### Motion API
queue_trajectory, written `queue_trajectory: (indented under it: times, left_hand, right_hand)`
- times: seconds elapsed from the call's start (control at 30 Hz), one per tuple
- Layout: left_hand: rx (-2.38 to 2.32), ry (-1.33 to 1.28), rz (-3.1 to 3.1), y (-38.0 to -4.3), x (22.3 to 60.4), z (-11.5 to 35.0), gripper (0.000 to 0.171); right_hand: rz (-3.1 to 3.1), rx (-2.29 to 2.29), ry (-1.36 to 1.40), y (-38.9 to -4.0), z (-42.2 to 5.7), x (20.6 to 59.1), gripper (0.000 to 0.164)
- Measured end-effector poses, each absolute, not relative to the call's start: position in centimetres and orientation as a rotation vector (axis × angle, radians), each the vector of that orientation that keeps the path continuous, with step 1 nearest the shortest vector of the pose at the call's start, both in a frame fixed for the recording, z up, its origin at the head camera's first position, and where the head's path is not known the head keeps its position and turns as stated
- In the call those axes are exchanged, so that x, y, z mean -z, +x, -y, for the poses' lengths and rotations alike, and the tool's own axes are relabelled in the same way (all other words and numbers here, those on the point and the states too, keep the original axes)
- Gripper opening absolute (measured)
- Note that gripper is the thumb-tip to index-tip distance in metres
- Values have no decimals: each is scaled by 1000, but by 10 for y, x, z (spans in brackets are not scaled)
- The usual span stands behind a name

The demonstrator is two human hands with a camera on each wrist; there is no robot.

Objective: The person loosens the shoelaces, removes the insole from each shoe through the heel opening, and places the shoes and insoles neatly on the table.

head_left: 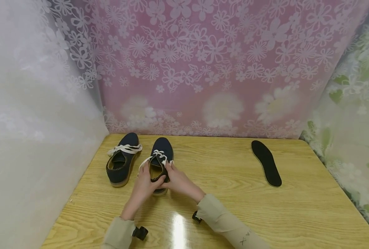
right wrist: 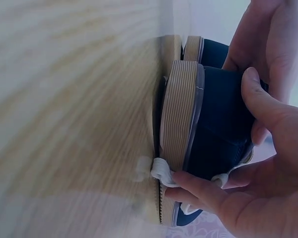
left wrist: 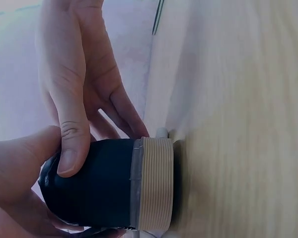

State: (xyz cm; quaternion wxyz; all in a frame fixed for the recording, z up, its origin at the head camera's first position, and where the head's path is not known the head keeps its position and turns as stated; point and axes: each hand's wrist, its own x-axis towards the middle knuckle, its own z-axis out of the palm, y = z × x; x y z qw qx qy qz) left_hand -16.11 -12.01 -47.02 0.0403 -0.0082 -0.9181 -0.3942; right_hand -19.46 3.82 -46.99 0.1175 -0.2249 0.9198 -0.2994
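Note:
A navy canvas shoe with white laces stands on the table between my two hands, its toe pointing away. From its left side my left hand grips the collar, thumb at the heel. My right hand holds the opposite side, its thumb also at the back of the collar. In the left wrist view both thumbs meet near the top of the dark heel, above the ribbed tan sole. The right wrist view has the right fingers along the shoe's side, beside a white lace.
A matching navy shoe stands to the left, its white laces loose across the top. A black insole lies toward the right of the wooden table. Floral curtains hang behind and at both sides.

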Motion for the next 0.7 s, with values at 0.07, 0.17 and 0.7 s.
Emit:
queue_trajectory:
  times: [0.07,0.17,0.7]
  left_hand:
    - [1239,-33,2813,-167,470,125,90]
    - [1284,-27,2830,-173,471,131,91]
    - [1309,-44,2887,-187,470,146,94]
  right_hand:
    - [-2696,875,-648,-199,-34,469,101]
    - [-2703,865,-634,-205,-27,469,101]
    - [-2715,874,-596,-214,-16,470,102]
